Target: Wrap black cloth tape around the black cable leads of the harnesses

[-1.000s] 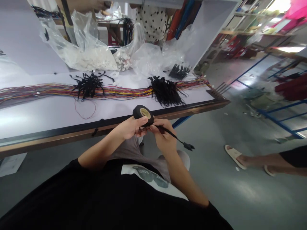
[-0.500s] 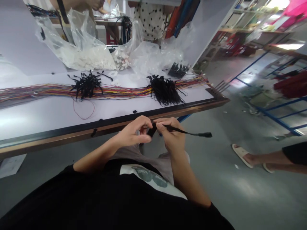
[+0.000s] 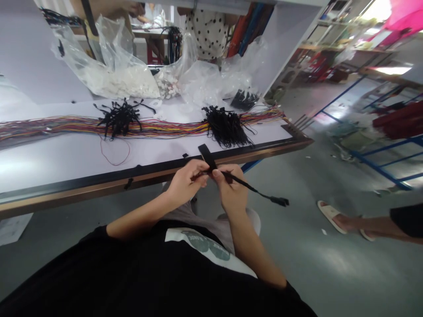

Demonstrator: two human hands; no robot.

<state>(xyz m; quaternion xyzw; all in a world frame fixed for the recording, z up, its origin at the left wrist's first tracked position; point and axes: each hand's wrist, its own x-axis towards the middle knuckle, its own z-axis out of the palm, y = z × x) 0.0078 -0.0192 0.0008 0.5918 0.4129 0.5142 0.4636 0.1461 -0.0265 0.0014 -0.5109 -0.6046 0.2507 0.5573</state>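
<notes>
Left hand (image 3: 185,182) and right hand (image 3: 231,190), both closed, pinch a thin black plug-ended cable (image 3: 254,190) and black tape strip (image 3: 206,157) near the long white worktable's (image 3: 66,156) near edge.

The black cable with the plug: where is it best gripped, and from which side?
Probably the free stretch of the cable between the right hand and the plug, from the right side. It hangs clear over the floor, while the other end is pinched by the left hand at the tape.

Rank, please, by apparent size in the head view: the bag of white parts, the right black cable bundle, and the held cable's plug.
1. bag of white parts
2. black cable bundle
3. plug on the cable, smallest though nearest the camera
</notes>
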